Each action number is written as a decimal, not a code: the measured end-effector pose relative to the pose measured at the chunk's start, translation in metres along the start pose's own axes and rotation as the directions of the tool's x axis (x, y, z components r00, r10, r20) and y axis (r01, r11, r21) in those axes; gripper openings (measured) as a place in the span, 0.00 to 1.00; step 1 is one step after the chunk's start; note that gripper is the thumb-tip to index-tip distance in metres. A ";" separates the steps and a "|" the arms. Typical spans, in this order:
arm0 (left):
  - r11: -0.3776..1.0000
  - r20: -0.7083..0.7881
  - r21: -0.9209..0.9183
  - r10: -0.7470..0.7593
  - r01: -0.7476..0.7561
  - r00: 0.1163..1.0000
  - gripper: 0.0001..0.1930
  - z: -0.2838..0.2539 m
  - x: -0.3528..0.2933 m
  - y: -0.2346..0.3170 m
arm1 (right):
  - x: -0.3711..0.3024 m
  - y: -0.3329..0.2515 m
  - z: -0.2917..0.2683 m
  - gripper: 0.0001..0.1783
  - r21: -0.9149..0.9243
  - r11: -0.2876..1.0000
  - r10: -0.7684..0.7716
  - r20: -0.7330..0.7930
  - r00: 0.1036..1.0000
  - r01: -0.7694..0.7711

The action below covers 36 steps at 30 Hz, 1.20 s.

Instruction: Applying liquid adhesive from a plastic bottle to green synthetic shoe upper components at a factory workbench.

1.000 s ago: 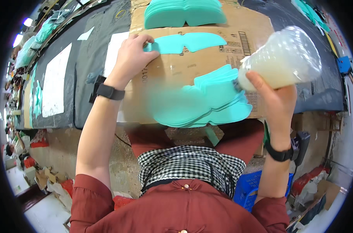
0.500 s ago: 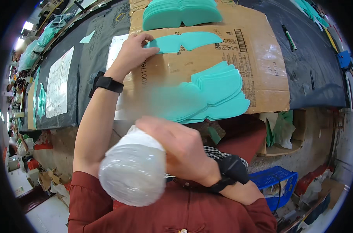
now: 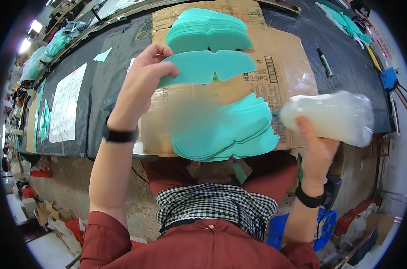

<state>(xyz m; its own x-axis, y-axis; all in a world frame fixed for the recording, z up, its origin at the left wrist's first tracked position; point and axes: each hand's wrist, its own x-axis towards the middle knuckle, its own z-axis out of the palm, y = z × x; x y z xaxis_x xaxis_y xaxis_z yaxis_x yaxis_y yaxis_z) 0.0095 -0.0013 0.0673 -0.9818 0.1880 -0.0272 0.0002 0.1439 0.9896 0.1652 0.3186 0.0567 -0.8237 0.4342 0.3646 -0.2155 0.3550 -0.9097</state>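
Observation:
My left hand pinches the left end of a flat teal two-lobed cut piece, thumb on top, and holds it just above the cardboard. My right hand grips a translucent white bottle wrapped in clear film; it lies nearly level, its narrow end pointing left. Beyond the held piece is a thick stack of like teal pieces. A fanned pile of teal pieces rests near the table's front edge, its left part under a blurred patch.
A flattened cardboard sheet covers the middle of the dark table. On the table's right lies a green-and-white marker; on the left, a white paper sheet. A blue plastic crate stands below at right.
My right hand has carried the bottle from close to my chest to the right of the fanned pile, turning it sideways. My left hand has raised the teal piece slightly off the cardboard.

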 end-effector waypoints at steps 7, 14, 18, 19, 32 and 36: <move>0.993 0.092 -0.052 -0.097 0.102 0.991 0.15 0.022 -0.102 -0.026 | 0.018 -0.025 -0.008 0.28 0.285 0.954 -0.033 -0.201 0.979 0.091; 0.826 -0.048 0.553 0.158 -0.105 0.986 0.22 0.040 -0.136 -0.048 | 0.003 -0.043 0.062 0.29 -0.126 0.966 -0.136 0.499 0.856 0.227; 0.794 0.011 0.581 0.214 -0.181 0.977 0.18 0.032 -0.137 -0.061 | 0.002 -0.019 0.099 0.23 -0.162 0.922 -0.231 0.495 0.837 0.351; 0.724 0.050 0.645 0.278 -0.243 0.959 0.16 0.032 -0.139 -0.060 | 0.012 -0.015 0.097 0.23 -0.162 0.921 -0.231 0.504 0.832 0.354; 0.666 0.091 0.673 0.356 -0.321 0.930 0.22 0.026 -0.155 -0.078 | 0.042 -0.015 0.123 0.25 -0.155 0.986 0.025 0.512 0.859 0.064; 0.744 -0.028 0.607 0.372 -0.279 0.928 0.19 0.031 -0.157 -0.085 | 0.079 -0.002 0.088 0.24 -0.160 0.979 -0.034 0.488 0.872 0.128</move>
<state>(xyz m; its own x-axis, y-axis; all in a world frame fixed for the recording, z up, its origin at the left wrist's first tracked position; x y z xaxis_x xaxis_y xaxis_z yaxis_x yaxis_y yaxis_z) 0.1699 -0.0128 -0.0166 -0.9164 0.2005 0.3465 0.3897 0.6445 0.6579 0.0545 0.2793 0.0697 -0.9669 -0.0370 0.2523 -0.2324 0.5350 -0.8122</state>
